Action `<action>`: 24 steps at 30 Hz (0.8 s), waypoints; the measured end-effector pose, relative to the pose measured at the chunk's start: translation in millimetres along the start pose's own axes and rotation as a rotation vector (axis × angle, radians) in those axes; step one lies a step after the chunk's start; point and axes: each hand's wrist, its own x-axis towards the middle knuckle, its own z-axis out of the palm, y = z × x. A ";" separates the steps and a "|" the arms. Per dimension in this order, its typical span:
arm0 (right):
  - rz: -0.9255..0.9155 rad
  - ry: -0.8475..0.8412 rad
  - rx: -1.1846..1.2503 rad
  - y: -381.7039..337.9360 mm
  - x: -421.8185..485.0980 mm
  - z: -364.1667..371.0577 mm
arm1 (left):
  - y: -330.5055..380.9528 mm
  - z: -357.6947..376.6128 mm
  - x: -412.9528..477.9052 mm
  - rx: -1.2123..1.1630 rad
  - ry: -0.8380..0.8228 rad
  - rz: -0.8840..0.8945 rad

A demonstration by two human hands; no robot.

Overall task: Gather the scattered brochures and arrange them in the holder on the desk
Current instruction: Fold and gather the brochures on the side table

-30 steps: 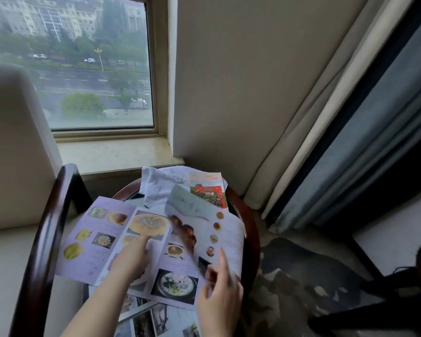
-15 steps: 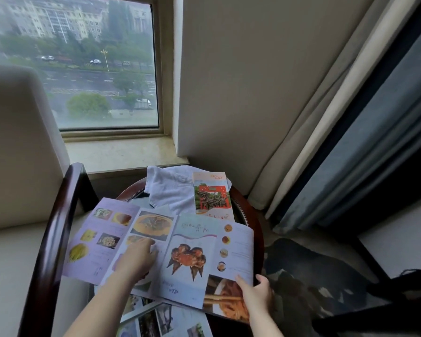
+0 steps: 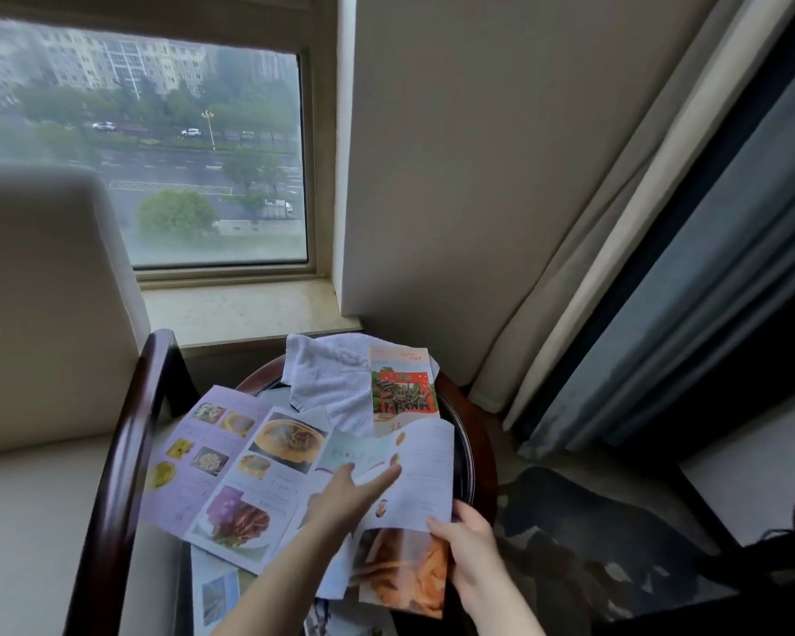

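Under the left hand [image 3: 347, 491], brochure [image 3: 425, 475] pinched by right hand [image 3: 467, 555].

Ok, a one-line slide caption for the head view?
Right hand pinches the food brochure by its edge; left hand rests flat on it, over a round table.

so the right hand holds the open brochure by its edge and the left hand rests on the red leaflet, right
Not quite. In the head view the left hand lies open on the same brochure that the right hand holds by its edge; the red leaflet lies untouched farther back.
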 end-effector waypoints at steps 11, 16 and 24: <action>-0.008 -0.173 0.107 1.5 -21.7 22.3 | 23.6 -29.6 -28.5 -0.325 -0.083 0.078; -0.029 -0.038 -0.106 -2.2 -26.3 24.5 | 49.9 -53.6 -42.3 -0.179 -0.059 0.132; 0.012 -0.179 0.114 -25.9 -26.3 18.7 | 67.6 -49.5 -65.5 -0.375 -0.508 0.006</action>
